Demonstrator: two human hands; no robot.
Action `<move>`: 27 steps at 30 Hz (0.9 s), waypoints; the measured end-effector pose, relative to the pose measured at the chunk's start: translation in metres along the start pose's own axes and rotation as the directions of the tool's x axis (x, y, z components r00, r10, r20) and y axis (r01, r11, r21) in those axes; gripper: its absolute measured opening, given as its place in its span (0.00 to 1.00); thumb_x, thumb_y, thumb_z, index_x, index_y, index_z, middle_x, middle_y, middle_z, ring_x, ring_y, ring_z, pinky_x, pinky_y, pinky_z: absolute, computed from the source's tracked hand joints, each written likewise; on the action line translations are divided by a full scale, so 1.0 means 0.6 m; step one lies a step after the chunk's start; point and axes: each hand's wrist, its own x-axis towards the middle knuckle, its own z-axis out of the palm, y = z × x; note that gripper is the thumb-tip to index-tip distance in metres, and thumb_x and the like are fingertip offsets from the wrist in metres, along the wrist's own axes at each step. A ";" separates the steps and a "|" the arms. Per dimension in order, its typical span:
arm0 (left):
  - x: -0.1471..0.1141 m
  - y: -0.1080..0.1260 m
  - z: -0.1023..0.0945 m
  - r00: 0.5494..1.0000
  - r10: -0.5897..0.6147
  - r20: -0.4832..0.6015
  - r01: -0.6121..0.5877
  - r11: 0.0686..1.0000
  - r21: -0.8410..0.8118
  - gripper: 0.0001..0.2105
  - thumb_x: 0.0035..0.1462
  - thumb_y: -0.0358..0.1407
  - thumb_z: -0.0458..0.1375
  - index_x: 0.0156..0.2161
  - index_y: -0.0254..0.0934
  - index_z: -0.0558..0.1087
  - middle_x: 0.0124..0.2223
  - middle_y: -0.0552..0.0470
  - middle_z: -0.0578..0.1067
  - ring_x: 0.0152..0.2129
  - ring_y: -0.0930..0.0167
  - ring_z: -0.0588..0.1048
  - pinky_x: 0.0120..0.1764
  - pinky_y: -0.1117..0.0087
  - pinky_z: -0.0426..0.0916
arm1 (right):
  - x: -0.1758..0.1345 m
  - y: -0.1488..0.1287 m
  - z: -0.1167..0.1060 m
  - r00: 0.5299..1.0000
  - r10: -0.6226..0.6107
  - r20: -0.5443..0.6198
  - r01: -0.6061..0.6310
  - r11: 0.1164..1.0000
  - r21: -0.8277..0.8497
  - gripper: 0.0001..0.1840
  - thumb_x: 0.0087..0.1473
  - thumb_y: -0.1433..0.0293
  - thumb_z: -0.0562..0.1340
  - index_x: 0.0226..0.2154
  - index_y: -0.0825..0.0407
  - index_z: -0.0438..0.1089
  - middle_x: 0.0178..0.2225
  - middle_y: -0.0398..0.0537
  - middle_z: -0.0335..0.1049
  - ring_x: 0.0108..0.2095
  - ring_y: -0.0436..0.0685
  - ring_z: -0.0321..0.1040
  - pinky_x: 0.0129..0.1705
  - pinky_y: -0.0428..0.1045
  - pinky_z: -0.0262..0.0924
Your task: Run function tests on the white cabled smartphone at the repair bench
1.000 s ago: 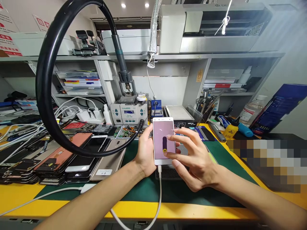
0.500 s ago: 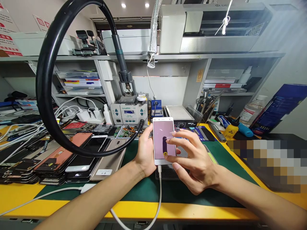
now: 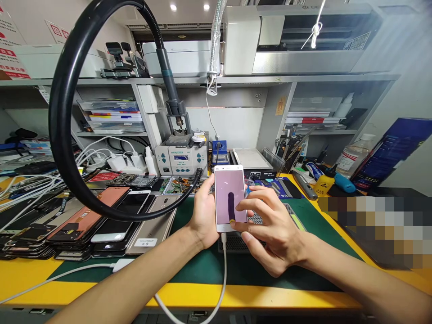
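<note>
A white smartphone (image 3: 224,184) is held upright above the green mat, gripped along its edges by my left hand (image 3: 204,216). Its lit screen is pale purple with a dark vertical streak and a small yellow mark at the streak's lower end. My right hand (image 3: 273,225) is over the right side of the phone, fingers apart; one fingertip is at the low part of the screen by the yellow mark. A white charging cable (image 3: 225,265) is plugged into the phone's bottom edge and hangs over the table front.
A black hose (image 3: 60,108) loops in the left foreground from a hot-air station (image 3: 182,157). Stacked phones (image 3: 151,225) lie on the left. A perforated metal plate (image 3: 232,243) rests beneath the phone. A yellow bottle (image 3: 326,182) and a blue box (image 3: 394,150) stand on the right.
My right hand's fingers have shifted slightly and its upper fingers are a little more bent. The phone stays in my left hand, with its cable plugged in.
</note>
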 end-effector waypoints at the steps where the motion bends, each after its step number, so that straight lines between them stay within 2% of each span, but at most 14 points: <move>1: 0.000 0.000 0.000 1.000 -0.002 0.000 0.002 1.000 0.001 0.33 0.68 0.57 0.43 0.52 0.29 0.78 0.39 0.38 0.81 0.31 0.59 0.80 0.38 0.59 0.74 | 0.000 0.000 0.000 1.000 -0.003 -0.002 0.003 1.000 0.000 0.13 0.49 0.73 0.61 0.37 0.51 0.77 0.41 0.54 0.71 0.45 0.64 0.66 0.51 0.69 0.65; 27: 0.002 -0.002 -0.002 0.999 0.028 0.020 -0.028 0.999 -0.036 0.31 0.68 0.55 0.48 0.55 0.30 0.77 0.40 0.41 0.82 0.35 0.60 0.80 0.42 0.61 0.74 | -0.002 -0.005 0.004 0.998 -0.002 0.060 0.004 1.000 -0.026 0.16 0.52 0.71 0.61 0.43 0.51 0.77 0.47 0.57 0.72 0.51 0.67 0.65 0.55 0.70 0.63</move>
